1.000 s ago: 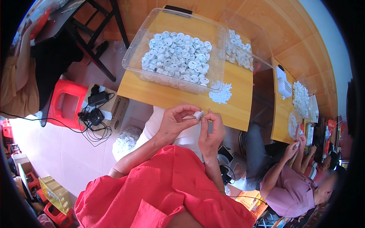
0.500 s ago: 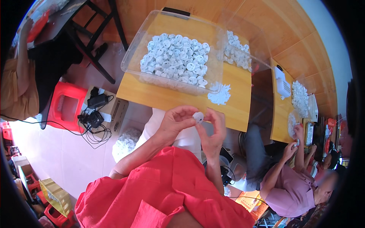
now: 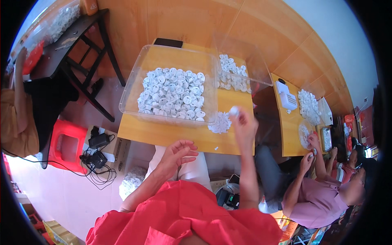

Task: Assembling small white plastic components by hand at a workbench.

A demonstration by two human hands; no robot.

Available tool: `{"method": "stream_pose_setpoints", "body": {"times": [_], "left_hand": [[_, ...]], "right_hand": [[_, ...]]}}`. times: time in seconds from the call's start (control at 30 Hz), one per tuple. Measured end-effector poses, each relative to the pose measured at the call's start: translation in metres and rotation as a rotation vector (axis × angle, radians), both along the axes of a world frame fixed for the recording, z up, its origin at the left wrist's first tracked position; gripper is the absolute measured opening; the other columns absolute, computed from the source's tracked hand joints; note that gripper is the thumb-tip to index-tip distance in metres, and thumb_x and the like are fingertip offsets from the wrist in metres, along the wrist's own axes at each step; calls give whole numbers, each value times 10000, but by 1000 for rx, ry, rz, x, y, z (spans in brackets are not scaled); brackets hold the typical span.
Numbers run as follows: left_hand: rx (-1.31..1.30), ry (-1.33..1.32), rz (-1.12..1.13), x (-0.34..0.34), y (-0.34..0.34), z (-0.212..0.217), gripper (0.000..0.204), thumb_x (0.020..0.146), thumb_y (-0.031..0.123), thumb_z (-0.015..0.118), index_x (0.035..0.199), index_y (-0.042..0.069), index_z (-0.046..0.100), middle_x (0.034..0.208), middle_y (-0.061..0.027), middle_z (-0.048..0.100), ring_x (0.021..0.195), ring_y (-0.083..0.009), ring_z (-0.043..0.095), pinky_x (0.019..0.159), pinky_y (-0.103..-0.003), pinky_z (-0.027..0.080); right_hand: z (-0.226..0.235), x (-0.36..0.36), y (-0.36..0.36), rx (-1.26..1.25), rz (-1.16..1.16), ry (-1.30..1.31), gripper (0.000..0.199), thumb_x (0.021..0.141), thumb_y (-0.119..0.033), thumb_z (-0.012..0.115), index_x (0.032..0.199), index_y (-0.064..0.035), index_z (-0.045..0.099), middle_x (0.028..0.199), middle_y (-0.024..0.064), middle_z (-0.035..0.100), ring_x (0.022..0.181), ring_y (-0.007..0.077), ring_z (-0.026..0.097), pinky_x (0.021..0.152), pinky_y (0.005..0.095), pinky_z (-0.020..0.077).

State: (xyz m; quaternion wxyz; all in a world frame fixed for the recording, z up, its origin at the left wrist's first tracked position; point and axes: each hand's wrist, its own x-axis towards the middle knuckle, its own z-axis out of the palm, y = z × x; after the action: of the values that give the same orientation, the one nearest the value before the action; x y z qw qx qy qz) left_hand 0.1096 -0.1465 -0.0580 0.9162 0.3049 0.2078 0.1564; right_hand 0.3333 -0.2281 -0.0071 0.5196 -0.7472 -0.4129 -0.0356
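A small round white plastic part (image 3: 234,110) sits pinched in the fingertips of my right hand (image 3: 246,127), raised over the table's right side. Below and left of that hand lies a pile of small white pieces (image 3: 219,123). My left hand (image 3: 173,158) hangs over my lap at the table's front edge, its fingers loosely curled and apart, holding nothing. A large clear plastic bin (image 3: 125,104) stands on the table, with many round white parts (image 3: 171,94) heaped in it. One loose white piece (image 3: 216,148) rests near the front edge.
Behind my right hand, a second clear bin (image 3: 264,78) holds more white parts. A co-worker in a pink shirt (image 3: 312,204) works at the wooden table (image 3: 288,141) on the right. At left are a red stool (image 3: 57,154), black adapters with cables (image 3: 98,159) and another person (image 3: 18,118).
My right hand has moved up and right, away from my left, with the white part. My left hand has let go and opened. The view has shifted; a loose piece now shows near the edge.
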Motion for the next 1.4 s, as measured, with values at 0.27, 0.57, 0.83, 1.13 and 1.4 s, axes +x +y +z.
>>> {"method": "stream_pose_setpoints", "body": {"times": [0.27,0.57,0.83,1.13,1.4], "left_hand": [[72,-8,-83,-2,-3,-4,182,878,147,521,1025,43,549,970,-102,601,865,-174,612,744,-287,518],[101,77,-77,-4,3,-8,159,878,137,513,1004,54,565,930,-77,613,836,-143,607,729,-264,506],[82,79,-67,-2,0,-8,161,878,138,517,1007,50,557,943,-76,606,843,-141,599,735,-260,502],[315,9,-177,-10,32,27,181,861,108,530,1021,26,548,985,-67,583,889,-137,570,763,-273,478],[1009,192,-24,10,134,88,170,820,96,573,959,1,598,847,-40,609,781,-99,564,687,-250,464]], "right_hand": [[45,96,55,191,-123,87,297,753,-121,661,1009,7,583,696,19,556,613,76,476,568,235,420],[-80,5,-47,-197,-61,66,99,744,-48,621,816,19,610,660,97,559,574,185,549,548,286,436],[-100,-46,-70,-296,55,-235,246,658,-66,689,883,-13,606,813,111,541,752,266,547,657,346,443],[-121,-54,-76,-300,55,-483,204,676,-8,650,874,-4,604,816,89,540,746,276,530,650,354,437],[-116,-61,-80,-142,-44,-102,90,745,15,618,834,0,617,787,114,585,712,233,577,644,297,455]]}}
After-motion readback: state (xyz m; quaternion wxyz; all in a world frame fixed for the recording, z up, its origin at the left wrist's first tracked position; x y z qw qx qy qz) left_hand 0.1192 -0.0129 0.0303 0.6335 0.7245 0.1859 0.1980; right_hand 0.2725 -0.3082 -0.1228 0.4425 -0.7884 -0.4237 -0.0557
